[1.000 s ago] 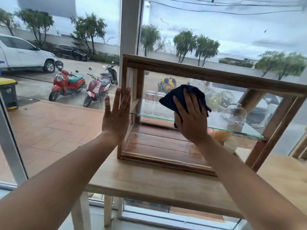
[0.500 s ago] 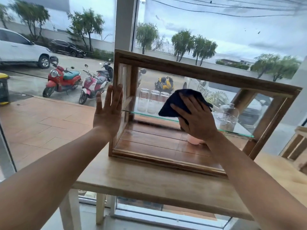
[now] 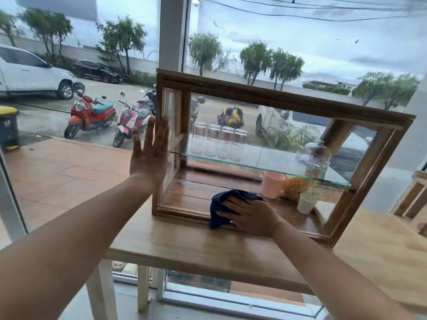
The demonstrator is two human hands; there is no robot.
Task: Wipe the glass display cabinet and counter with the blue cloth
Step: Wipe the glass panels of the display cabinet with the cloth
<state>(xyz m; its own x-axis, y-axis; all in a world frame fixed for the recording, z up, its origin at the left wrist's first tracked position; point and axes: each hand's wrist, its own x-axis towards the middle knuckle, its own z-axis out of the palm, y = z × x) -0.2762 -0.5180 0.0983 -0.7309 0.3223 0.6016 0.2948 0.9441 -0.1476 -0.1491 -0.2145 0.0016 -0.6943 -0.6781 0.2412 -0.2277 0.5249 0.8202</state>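
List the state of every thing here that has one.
cabinet, standing on the counter.
left hand, flat against the cabinet's left side.
blue cloth, bunched at the cabinet's lower front edge.
right hand, pressing on the blue cloth.
glass jars, four, upright on the glass shelf.
pink cup, upright under the glass shelf.
white cup, upright.
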